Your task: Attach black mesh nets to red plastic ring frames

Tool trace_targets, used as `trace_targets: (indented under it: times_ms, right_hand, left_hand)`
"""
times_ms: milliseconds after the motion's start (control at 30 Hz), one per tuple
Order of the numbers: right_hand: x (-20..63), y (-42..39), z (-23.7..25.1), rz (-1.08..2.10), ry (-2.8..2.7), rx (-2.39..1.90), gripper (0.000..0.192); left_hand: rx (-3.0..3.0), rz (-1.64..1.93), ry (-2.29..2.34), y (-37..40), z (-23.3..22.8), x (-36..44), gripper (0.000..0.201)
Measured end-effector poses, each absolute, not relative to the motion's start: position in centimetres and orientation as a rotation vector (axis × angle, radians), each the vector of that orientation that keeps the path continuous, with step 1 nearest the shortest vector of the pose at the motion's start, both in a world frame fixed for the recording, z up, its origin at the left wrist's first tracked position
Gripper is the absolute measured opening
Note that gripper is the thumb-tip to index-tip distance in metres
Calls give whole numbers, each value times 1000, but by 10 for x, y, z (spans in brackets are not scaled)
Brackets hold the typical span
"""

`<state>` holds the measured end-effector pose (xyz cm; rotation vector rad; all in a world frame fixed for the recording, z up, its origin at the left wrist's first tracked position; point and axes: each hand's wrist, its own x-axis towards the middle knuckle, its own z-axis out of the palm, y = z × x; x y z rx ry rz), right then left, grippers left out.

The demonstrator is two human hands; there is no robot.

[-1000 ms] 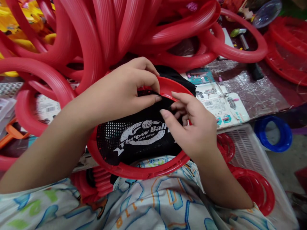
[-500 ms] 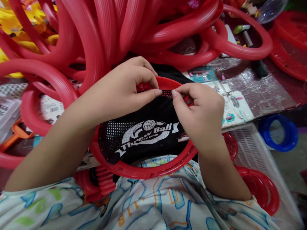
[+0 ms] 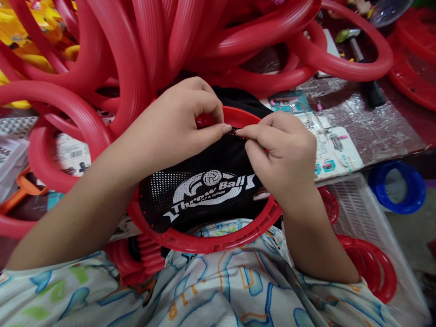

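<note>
Blue ring (image 3: 397,186) (beside white basket (image 3: 361,213))

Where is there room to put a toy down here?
The crinkly clear plastic sheet, between the printed cards and the black-handled hammer, looks bare. The white slatted crate has some room. The pile of red plastic rings is crowded.

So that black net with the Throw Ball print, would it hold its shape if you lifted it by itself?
Probably not. The black mesh bunches where both hands pinch it at the red ring, so it looks floppy. It is see-through netting, so likely very light. The ring seems to keep it stretched.
</note>
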<state>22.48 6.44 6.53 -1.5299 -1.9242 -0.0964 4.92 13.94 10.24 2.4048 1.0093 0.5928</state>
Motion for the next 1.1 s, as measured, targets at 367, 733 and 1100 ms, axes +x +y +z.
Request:
trace_targets:
  times_ms: [367,733,1100]
  right_hand:
    - [228,65,65,-171,-1964,-1477,28]
    - [231,61,61,-104,-1967,-1414,28]
    - [227,63,60,-88,-1969,-1439,29]
  left_hand:
    - [2405,599,1043,141,100,50,19]
    - [2405,658,996,141,94,48,12]
    - [2405,644,1023,140,95,48,11]
